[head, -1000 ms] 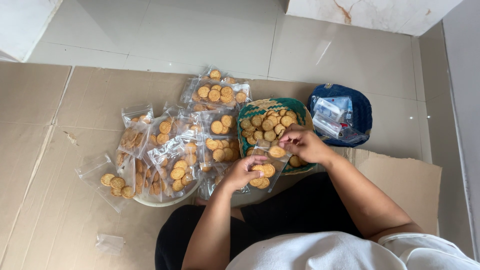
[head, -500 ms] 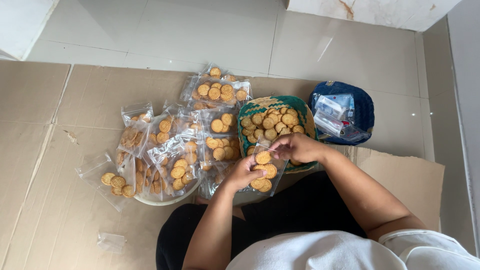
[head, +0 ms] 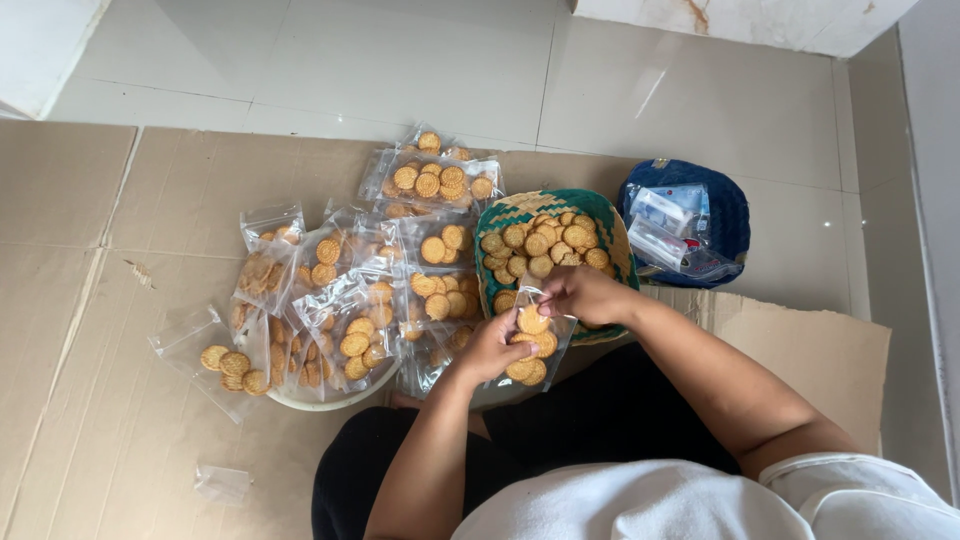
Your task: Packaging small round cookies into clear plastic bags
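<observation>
Right hand (head: pixel 582 296) has drawn back from the green woven basket (head: pixel 610 222); both it and left hand (head: pixel 490 347) pinch the clear biscuit-filled plastic bag (head: pixel 530 345).

Two baskets (head: pixel 505 212) (head: pixel 735 215); one empty bag (head: pixel 220 483).

On the cardboard (head: pixel 110 400), filled bags (head: pixel 340 290) lie left of the biscuit basket (head: pixel 610 225), a bowl of empty bags (head: pixel 735 215) right of it.
</observation>
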